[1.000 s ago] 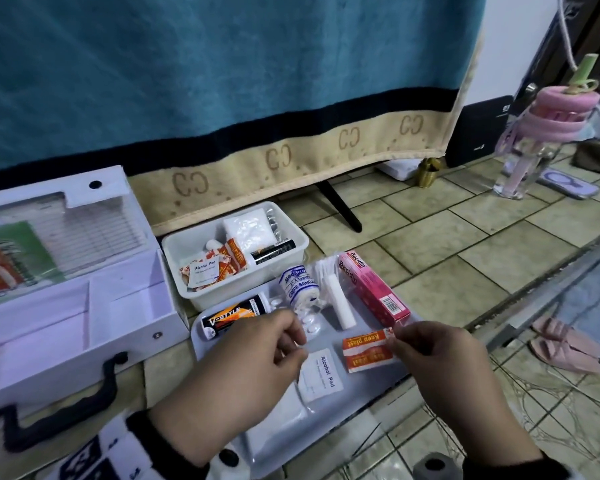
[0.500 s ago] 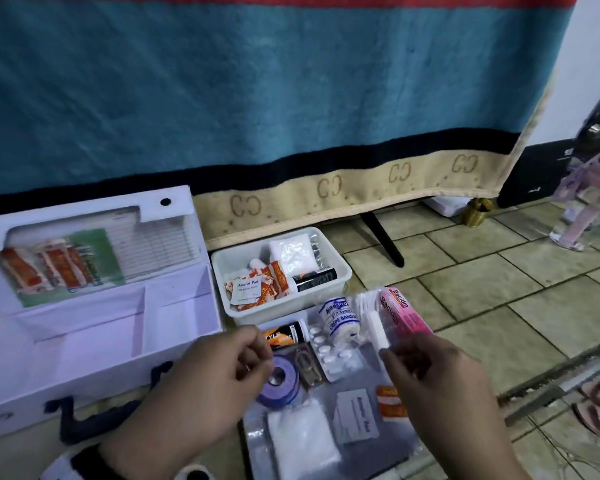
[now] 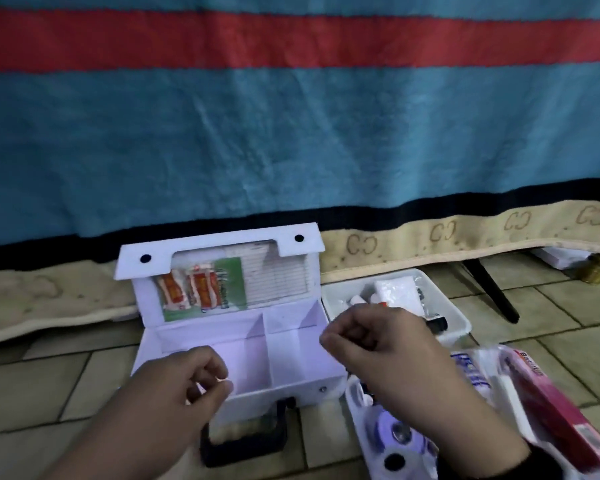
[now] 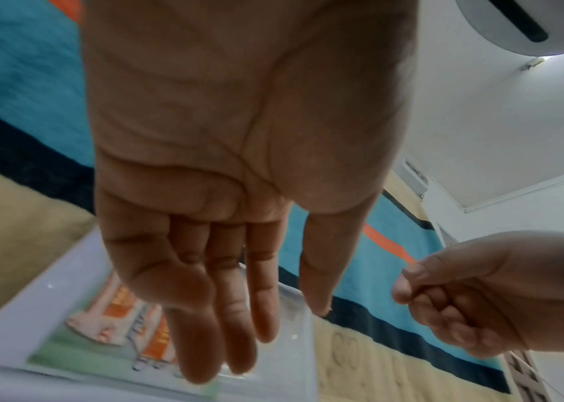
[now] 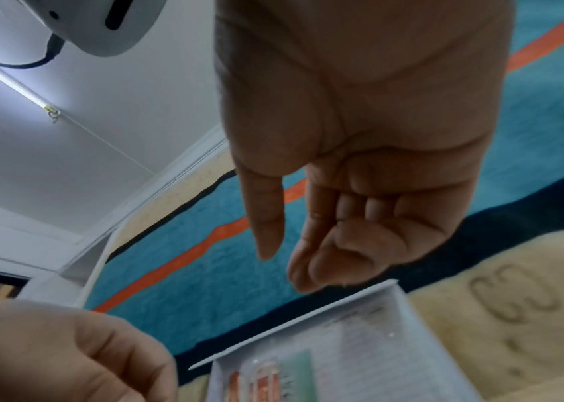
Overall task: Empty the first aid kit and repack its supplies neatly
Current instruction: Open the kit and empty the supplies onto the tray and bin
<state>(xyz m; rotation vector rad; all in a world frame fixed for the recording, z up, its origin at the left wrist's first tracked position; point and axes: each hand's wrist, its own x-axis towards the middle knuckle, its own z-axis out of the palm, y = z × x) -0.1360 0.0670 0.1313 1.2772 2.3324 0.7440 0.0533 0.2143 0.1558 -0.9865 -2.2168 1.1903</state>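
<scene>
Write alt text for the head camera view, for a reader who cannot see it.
Two empty hands, left hand and right hand, hover over an open white first aid kit with bare compartments on a tiled floor. A white bin and a tray of supplies sit to its right, a striped blanket behind.

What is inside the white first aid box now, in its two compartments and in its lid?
Both compartments of the box look empty, though the left hand covers the near left corner. The lid holds orange packets and a printed sheet.
</scene>
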